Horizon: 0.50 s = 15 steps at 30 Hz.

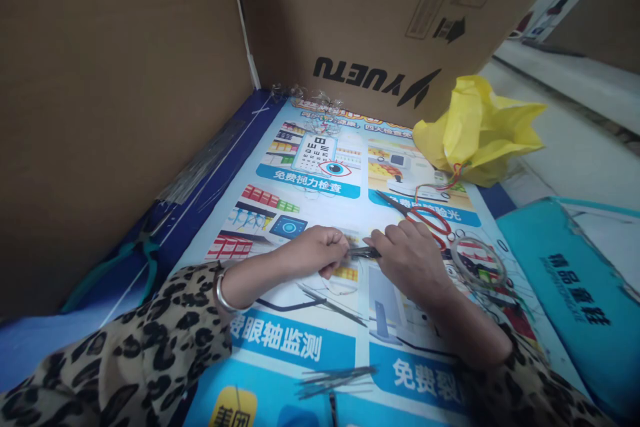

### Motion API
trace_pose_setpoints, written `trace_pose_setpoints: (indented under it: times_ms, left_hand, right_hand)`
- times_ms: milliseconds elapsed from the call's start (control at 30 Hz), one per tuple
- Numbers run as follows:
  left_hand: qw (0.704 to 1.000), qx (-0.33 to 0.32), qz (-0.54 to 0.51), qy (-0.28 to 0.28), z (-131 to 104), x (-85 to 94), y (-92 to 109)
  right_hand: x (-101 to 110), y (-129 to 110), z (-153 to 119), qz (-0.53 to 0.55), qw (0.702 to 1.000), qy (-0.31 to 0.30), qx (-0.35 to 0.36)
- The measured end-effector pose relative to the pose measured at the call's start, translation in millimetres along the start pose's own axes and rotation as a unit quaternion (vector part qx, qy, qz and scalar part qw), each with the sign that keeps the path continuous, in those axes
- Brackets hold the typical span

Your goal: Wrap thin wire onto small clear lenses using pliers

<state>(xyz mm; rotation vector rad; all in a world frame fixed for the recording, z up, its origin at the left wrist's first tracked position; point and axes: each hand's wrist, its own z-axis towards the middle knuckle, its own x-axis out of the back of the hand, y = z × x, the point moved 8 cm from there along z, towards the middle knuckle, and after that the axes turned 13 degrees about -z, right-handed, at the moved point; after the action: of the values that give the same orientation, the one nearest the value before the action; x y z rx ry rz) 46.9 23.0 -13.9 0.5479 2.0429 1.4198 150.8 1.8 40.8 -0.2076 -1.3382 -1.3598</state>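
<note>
Over the middle of a printed blue and white sheet, my left hand (323, 250) is closed in a pinch, with something too small to name between its fingertips. Facing it, my right hand (410, 257) is wrapped round dark metal pliers (365, 252), whose tips point left and reach my left fingertips. Below the hands lie thin dark wires (340, 310), and a bundle of short wires (335, 380) rests nearer to me. Red-handled scissors (425, 217) lie just beyond my right hand.
Teal-handled pliers (143, 247) and straight wires (203, 163) lie at left. A wire coil (477, 263), a yellow bag (475, 127) and a teal box (565, 280) are at right. Tangled wire pieces (323, 117) sit near the cardboard wall (350, 13).
</note>
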Motion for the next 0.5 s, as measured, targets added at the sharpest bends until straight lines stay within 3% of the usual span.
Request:
trace_pose_setpoints:
  times_ms: [500]
  left_hand:
    - [0.997,0.015,-0.070,0.016,0.4,0.7,-5.5]
  right_hand:
    - [-8.1,-5.5,-0.4,0.027,0.999,-0.030,-0.006]
